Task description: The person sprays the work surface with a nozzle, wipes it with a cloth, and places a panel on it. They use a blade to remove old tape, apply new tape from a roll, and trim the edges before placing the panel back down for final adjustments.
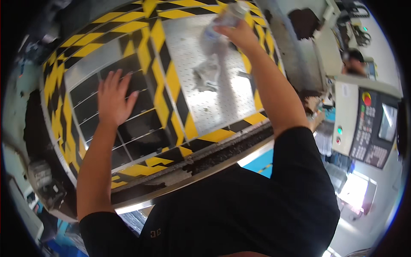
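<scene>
My left hand (114,100) lies with its fingers stretched out on a set of dark rectangular panels (143,141) with thin light seams between them. At the far side of the table, my right hand (240,35) is wrapped round a clear plastic bottle (233,13), which is tilted and blurred. Beneath and nearer to me, a crumpled grey rag (207,75) rests on the shiny textured metal plate (205,109). The bottle's lower outline is too smeared to make out fully.
Yellow and black striped tape (171,81) borders the panels and the plate. A dark, dirty ledge (205,162) runs along the near edge. To the right stands a machine control panel (370,124) with a red button and screen. Another person (354,62) is at the far right.
</scene>
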A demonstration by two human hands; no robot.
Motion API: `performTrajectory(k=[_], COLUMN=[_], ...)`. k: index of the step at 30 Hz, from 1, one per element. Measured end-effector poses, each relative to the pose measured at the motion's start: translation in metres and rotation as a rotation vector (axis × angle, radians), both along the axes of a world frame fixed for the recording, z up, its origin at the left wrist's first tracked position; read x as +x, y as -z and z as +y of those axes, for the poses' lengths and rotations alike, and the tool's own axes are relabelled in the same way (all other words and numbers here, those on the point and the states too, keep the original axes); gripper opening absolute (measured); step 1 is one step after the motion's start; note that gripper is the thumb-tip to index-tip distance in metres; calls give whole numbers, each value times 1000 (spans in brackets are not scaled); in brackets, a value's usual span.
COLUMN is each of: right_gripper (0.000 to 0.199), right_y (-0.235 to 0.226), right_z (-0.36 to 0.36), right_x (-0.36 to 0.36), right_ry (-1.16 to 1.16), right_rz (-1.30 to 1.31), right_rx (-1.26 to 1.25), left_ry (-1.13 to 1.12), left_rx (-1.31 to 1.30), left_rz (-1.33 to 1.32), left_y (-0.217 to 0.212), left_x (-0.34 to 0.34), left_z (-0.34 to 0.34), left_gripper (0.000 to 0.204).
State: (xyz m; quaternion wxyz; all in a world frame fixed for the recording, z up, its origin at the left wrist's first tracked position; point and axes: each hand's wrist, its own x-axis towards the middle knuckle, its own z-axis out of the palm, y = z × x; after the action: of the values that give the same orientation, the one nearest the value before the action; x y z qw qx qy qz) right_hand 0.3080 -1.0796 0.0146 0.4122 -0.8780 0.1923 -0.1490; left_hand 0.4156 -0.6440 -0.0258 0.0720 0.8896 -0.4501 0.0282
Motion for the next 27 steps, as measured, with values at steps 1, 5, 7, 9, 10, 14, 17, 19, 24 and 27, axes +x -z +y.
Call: performTrajectory(k=[1, 5, 7, 9, 10, 14, 17, 19, 24, 27], right_gripper=[57, 71, 49, 45, 43, 34, 28, 24, 21, 18], right_y=[-1, -17, -34, -24, -30, -8, -10, -16, -24, -44], right_z=[1, 26, 46, 28, 32, 18, 16, 19, 40, 75], right_x=[-5, -39, -73, -122, -129, -159, -158, -156, -143, -98], right_ry=[64, 235, 149, 8, -28, 40, 17, 31, 70, -22], right_rz=[35, 171, 455, 696, 781, 717, 804, 815, 637, 367], right_rx=[-28, -307, -425, -486, -455, -381, -326, -296, -243, -189], left_ry=[-2, 4, -25, -15, -12, -1, 2, 4, 9, 7], left_rx=[18, 4, 15, 2, 2, -1, 4, 1, 6, 8], left_rz=[31, 38, 41, 53, 53, 52, 53, 51, 61, 64], left_y=[-3, -1, -1, -2, -4, -2, -3, -4, -4, -6], left_x=[-1, -2, -3, -2, -2, 0, 1, 1, 1, 0], left_z=[-3, 1, 6, 2, 4, 2, 4, 4, 4, 2], left_gripper=[57, 57, 57, 57, 56, 56, 56, 56, 56, 56])
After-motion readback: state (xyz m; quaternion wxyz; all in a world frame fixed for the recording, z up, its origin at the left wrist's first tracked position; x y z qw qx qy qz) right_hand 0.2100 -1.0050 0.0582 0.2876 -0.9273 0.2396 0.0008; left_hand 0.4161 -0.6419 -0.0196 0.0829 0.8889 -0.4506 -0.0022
